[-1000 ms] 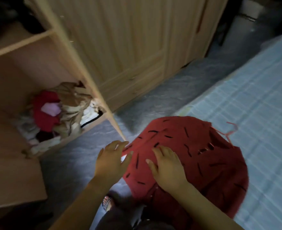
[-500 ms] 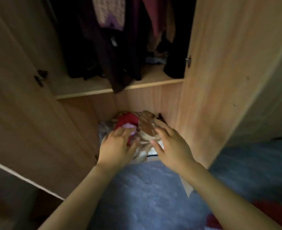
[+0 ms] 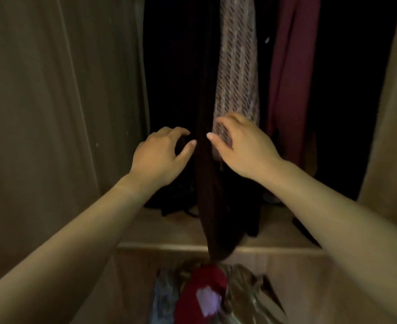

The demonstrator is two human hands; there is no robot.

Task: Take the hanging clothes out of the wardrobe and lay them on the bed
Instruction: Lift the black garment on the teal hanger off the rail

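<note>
Well, the hanging clothes sit in the dark of the wardrobe [image 3: 52,113], from 11 to 1 o'clock. A long brown garment [image 3: 208,183] hangs dead centre, a knit [image 3: 237,66] is just right of it, and a maroon garment [image 3: 288,78] is at 1 o'clock. My left hand [image 3: 162,157] hovers at 9 o'clock of the brown one, fingers loosely bent, clasping nothing. My right hand [image 3: 244,148] is at its 3 o'clock, fingers curled against the knit's hem; whether they have caught it I cannot tell. It all looks soft, limp and light, so grabbing low would only bunch the cloth. I reckon I should reach toward 12 o'clock for the hangers, out of view. The brown tail droops past the shelf [image 3: 277,239] toward a pile [image 3: 204,288] at 6 o'clock and may drag.
</note>
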